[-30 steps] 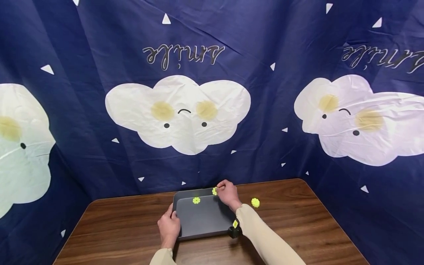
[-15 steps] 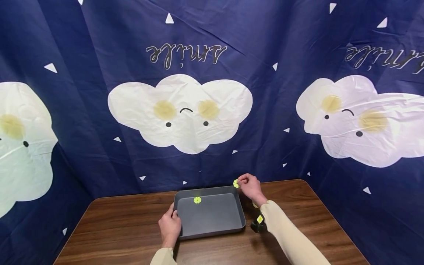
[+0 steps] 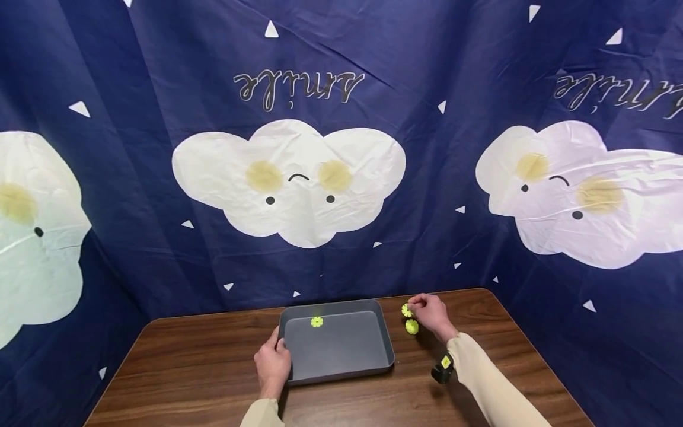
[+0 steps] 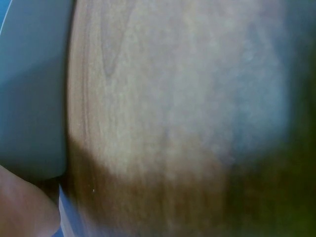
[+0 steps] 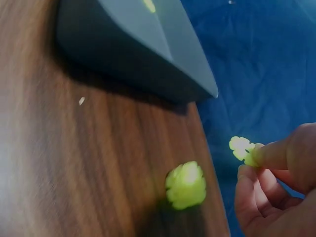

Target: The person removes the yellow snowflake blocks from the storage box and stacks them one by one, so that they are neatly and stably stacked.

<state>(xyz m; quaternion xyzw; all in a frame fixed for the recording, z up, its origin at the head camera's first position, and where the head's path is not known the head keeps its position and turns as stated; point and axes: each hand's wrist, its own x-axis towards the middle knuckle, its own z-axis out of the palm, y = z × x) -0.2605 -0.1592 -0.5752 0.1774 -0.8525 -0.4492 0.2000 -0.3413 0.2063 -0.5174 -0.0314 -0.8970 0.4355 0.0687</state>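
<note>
A dark grey baking tray [image 3: 336,353] lies on the table, and my left hand [image 3: 273,365] grips its left side, thumb at the rim. One yellow-green flower-shaped piece [image 3: 317,322] sits by the tray's back wall. Off to the right of the tray, my right hand [image 3: 433,314] pinches a second flower-shaped piece [image 5: 241,148] between thumb and fingertips. Close below it, on the wood, is a thicker yellow-green flower-shaped lump [image 5: 186,185], perhaps several pieces stacked; I cannot tell. The left wrist view catches only the tray's side and part of a finger or thumb [image 4: 24,210].
The brown wooden table [image 3: 203,356] ends at a blue curtain [image 3: 235,267] with cloud prints, close behind the tray. A black wrist camera [image 3: 441,373] hangs under the right wrist. A tiny pale speck [image 5: 82,100] lies on the wood beside the tray.
My right hand has carried its flower-shaped piece from over the tray's back edge rightward, then down beside the yellow-green lump. My left hand and the tray stay put.
</note>
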